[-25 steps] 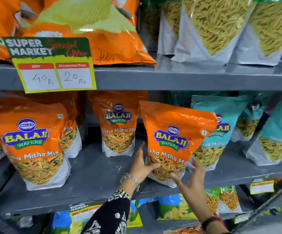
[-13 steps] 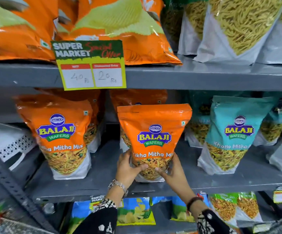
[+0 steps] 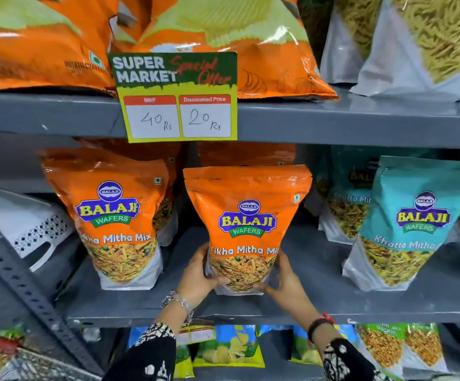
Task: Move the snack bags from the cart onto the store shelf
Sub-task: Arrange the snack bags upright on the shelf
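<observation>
An orange Balaji Tikha Mitha Mix bag point(image 3: 246, 215) stands upright on the grey middle shelf point(image 3: 319, 295), in front of another orange bag. My left hand point(image 3: 200, 279) grips its lower left corner. My right hand point(image 3: 288, 284) grips its lower right corner. A second orange bag point(image 3: 113, 215) of the same kind stands to the left, apart from the held one. A corner of the wire cart point(image 3: 25, 364) shows at the bottom left.
Teal Khatta Mitha bags point(image 3: 413, 224) stand on the right of the same shelf. A price sign point(image 3: 178, 97) hangs from the upper shelf, which carries orange chip bags and sev packs. A white basket point(image 3: 28, 229) sits far left. More bags fill the shelf below.
The orange bag was tilted and further right; now it stands upright at the shelf's middle. Both hands closed onto its lower corners. The view drew closer and shifted.
</observation>
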